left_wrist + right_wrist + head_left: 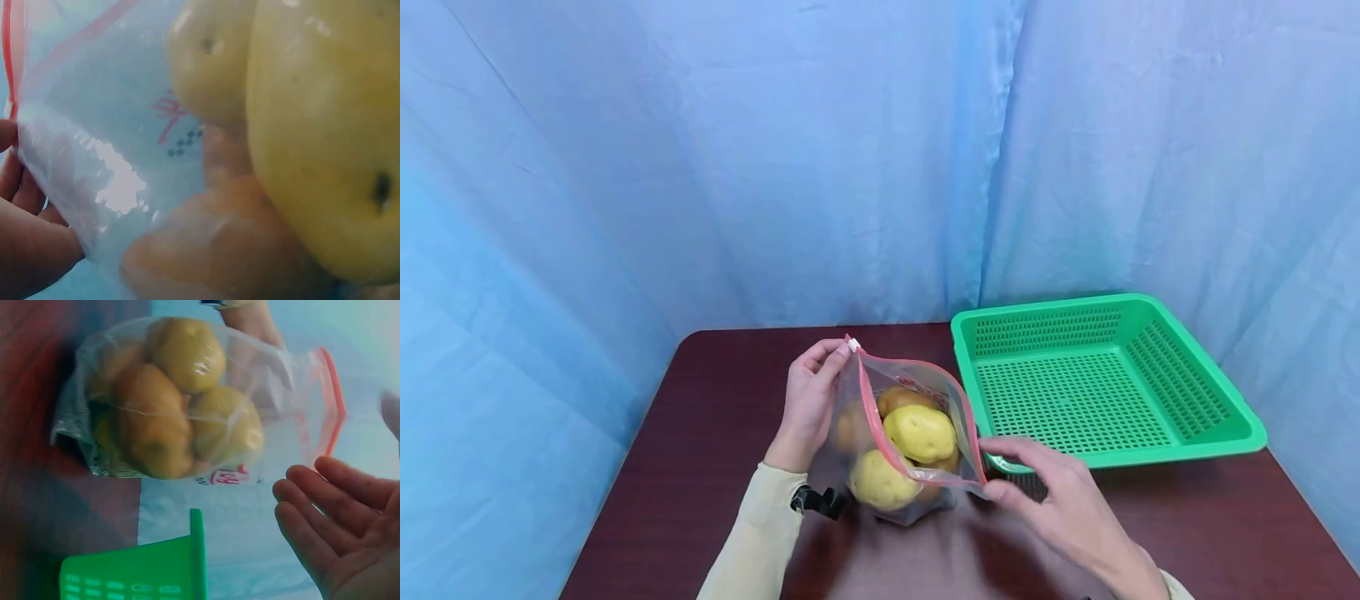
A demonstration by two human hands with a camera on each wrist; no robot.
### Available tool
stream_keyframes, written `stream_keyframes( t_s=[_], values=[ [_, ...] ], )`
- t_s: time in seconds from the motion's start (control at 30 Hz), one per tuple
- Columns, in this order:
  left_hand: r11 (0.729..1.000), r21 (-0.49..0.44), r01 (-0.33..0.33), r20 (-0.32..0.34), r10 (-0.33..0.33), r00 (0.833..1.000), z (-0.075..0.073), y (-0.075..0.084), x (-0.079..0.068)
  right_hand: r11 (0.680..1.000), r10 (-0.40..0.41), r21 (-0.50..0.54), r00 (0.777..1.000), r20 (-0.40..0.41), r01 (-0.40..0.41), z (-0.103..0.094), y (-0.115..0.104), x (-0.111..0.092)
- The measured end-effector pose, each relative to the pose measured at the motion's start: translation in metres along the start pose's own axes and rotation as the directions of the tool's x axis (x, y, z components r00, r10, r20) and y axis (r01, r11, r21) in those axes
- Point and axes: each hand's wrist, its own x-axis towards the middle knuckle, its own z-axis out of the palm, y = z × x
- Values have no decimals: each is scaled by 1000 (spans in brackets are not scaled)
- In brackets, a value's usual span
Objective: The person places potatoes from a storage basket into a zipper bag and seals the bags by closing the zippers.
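Note:
A clear zip bag [943, 367] with a red-edged mouth stands on the table, its mouth spread wide. Inside lie several potatoes [921, 433], some yellow and some browner, which show through the plastic in the right wrist view as well. My left hand [811, 387] pinches the bag's top left corner beside the white slider [853, 344]. At the bag's right corner is my right hand [1063, 500], its thumb and fingers spread apart around the red rim. The right wrist view shows straight fingers [331, 512] close to the rim; whether they touch it I cannot tell.
A green plastic basket [1217, 367] with mesh walls stands at the right, just behind my right hand. The dark red-brown table [700, 467] reaches back to a blue curtain [820, 167]. A black strap [820, 502] sits around my left wrist.

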Motion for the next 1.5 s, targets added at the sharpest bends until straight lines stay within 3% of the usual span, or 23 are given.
stream_keyframes(
  t_s=[0.13,0.27,0.47,0.6,0.87,0.97,1.1,1.23,1.37,1.5],
  values=[
    [999,-39,-20,-69,18,997,-3,-2,-1,981,-187,-64,978,-93,181,10,2,2],
    [995,-91,-47,-126,35,991,-7,-2,-3,970,-236,-93,956,-172,223,11,7,8],
    [976,-194,-97,-230,51,972,-20,0,-9,982,-176,-92,970,-171,162,-2,22,16],
    [967,-204,-152,-271,93,958,-22,0,-19,990,-120,-90,979,-166,106,-11,30,27],
    [973,-60,-223,-243,202,949,-12,-4,-46,992,68,-101,991,-112,-79,-20,45,36],
    [968,-3,-249,-221,243,945,-10,-4,-51,986,78,-136,989,-125,-95,-18,40,36],
    [960,54,-275,-212,280,936,-9,-2,-54,988,-53,-153,976,-213,20,-12,22,44],
    [960,87,-266,-218,279,935,-6,0,-58,969,-244,-101,923,-296,224,-1,-4,64],
    [961,102,-256,-210,272,939,-4,1,-61,928,-370,-75,877,-307,365,12,-25,83],
    [961,109,-255,-208,273,939,-2,1,-63,909,-411,-58,870,-272,412,24,-36,96]
  ],
)
